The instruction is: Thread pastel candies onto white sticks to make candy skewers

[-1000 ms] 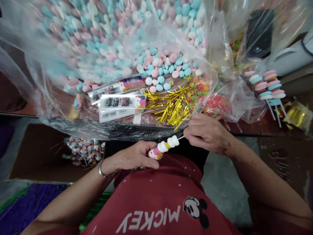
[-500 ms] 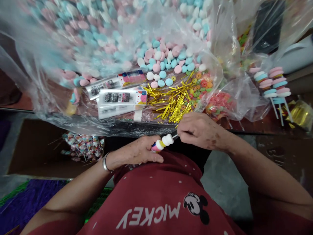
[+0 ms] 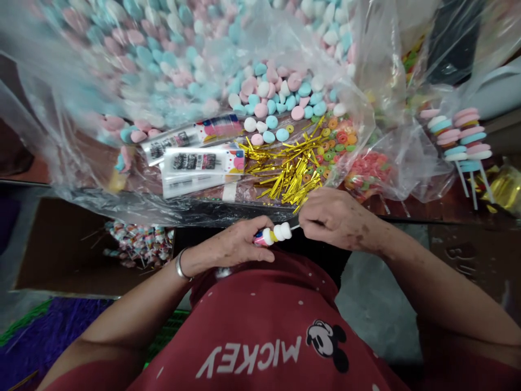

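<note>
Between my hands is a candy skewer, with white and yellow sweets threaded on a thin white stick. My left hand wraps round its left end, where a blue and pink printed wrapper shows; how much of the skewer is inside it is hidden. My right hand is closed at the other end, where the stick runs into the fingers. Just above that hand lies a heap of gold twist ties. Clear printed bags lie stacked to the left of the ties.
Loose pink, blue and white marshmallows and gummy rings lie on the table among plastic sheeting. Finished-looking candy skewers rest at the right edge. A cardboard box with many wrapped skewers stands below left.
My left hand and the skewer have shifted slightly right and up. The right hand has moved a little right, keeping its hold on the stick. The view has turned slightly.
</note>
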`<state>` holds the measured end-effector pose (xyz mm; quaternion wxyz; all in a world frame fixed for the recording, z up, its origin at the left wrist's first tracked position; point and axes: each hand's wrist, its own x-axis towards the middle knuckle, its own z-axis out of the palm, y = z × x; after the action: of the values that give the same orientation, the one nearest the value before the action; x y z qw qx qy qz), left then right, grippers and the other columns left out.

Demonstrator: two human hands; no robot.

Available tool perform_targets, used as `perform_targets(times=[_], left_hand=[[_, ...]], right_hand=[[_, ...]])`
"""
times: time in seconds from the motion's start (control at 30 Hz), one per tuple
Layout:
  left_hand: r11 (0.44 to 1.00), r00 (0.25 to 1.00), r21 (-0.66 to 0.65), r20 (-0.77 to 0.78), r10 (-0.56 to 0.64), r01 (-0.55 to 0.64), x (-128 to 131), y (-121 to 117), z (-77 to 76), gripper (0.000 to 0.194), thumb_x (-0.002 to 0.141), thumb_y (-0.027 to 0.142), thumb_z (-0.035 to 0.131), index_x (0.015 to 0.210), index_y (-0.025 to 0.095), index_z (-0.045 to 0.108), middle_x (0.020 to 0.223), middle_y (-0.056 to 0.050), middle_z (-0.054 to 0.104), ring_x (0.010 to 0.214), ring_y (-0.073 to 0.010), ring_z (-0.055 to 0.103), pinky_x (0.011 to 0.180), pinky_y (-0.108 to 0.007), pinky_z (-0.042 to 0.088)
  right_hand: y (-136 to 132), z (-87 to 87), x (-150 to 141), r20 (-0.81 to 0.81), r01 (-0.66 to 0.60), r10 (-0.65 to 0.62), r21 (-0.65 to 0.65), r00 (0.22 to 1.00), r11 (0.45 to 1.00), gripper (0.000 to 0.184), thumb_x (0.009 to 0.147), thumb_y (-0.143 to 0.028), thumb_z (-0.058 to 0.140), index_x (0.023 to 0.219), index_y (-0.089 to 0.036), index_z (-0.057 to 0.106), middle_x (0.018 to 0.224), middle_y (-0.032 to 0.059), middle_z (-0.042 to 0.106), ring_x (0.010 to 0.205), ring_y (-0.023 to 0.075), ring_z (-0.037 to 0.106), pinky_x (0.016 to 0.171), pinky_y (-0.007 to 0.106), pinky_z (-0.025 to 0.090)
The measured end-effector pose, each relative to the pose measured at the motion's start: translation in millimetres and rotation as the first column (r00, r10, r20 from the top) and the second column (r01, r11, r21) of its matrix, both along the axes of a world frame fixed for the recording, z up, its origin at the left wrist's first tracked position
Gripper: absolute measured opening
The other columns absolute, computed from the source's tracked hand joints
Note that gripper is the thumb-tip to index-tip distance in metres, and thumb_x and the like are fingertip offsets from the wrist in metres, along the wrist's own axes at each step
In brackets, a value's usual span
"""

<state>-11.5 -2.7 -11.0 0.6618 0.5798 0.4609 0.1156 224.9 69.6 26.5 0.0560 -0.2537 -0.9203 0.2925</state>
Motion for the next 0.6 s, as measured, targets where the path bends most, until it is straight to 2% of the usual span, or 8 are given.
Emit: perform_targets(times=[0.23, 0.4, 0.5, 0.6], left_hand=[[0.984, 0.994, 0.170, -0.095, -0.045, 0.061, -1.8, -1.5, 2.4, 0.039, 0.080, 0.047, 0.071, 0.103, 0.020, 0.054, 0.075, 0.006, 0.053, 0.067, -0.0130, 0.046, 0.061, -0.023, 0.035], [0.952, 0.992, 0.283, -0.076, -0.098, 0.116, 7.2, -4.5, -5.2, 0.035, 0.083, 0.040, 0.068, 0.107, 0.020, 0.050, 0.086, 0.001, 0.060, 0.075, -0.0157, 0.053, 0.068, -0.027, 0.040], [0.951, 0.996, 0.297, -0.049, -0.072, 0.084, 11.0, -6.0, -8.9, 0.041, 0.083, 0.044, 0.068, 0.111, 0.020, 0.049, 0.092, -0.001, 0.062, 0.079, -0.0172, 0.055, 0.070, -0.029, 0.043], [0.963, 1.000, 0.269, -0.025, 0.007, 0.000, 7.3, -7.4, -1.7, 0.061, 0.078, 0.053, 0.072, 0.121, 0.020, 0.045, 0.104, -0.005, 0.065, 0.088, -0.0204, 0.059, 0.077, -0.032, 0.046]], right_hand=[[-1.2, 4.7, -1.8, 0.094, 0.069, -0.063, -0.067, 0.994, 0.995, 0.023, 0.081, -0.017, 0.047, 0.059, -0.017, 0.053, 0.059, -0.0001, 0.053, 0.061, 0.0116, 0.042, 0.065, 0.028, 0.028], [-6.3, -1.0, -15.0, 0.085, 0.005, 0.002, -0.083, 0.996, 0.997, 0.023, 0.080, -0.018, 0.048, 0.057, -0.017, 0.054, 0.056, -0.0005, 0.051, 0.059, 0.0116, 0.039, 0.063, 0.028, 0.027], [-5.4, -4.7, -16.3, 0.027, 0.001, 0.002, -0.112, 1.000, 0.994, 0.023, 0.080, -0.017, 0.047, 0.059, -0.017, 0.056, 0.058, -0.0006, 0.052, 0.059, 0.0112, 0.040, 0.063, 0.027, 0.028], [-5.2, -7.4, -11.0, -0.058, 0.035, -0.043, -0.134, 0.997, 0.990, 0.023, 0.082, -0.016, 0.046, 0.062, -0.017, 0.057, 0.060, -0.0007, 0.054, 0.060, 0.0105, 0.043, 0.062, 0.025, 0.030]])
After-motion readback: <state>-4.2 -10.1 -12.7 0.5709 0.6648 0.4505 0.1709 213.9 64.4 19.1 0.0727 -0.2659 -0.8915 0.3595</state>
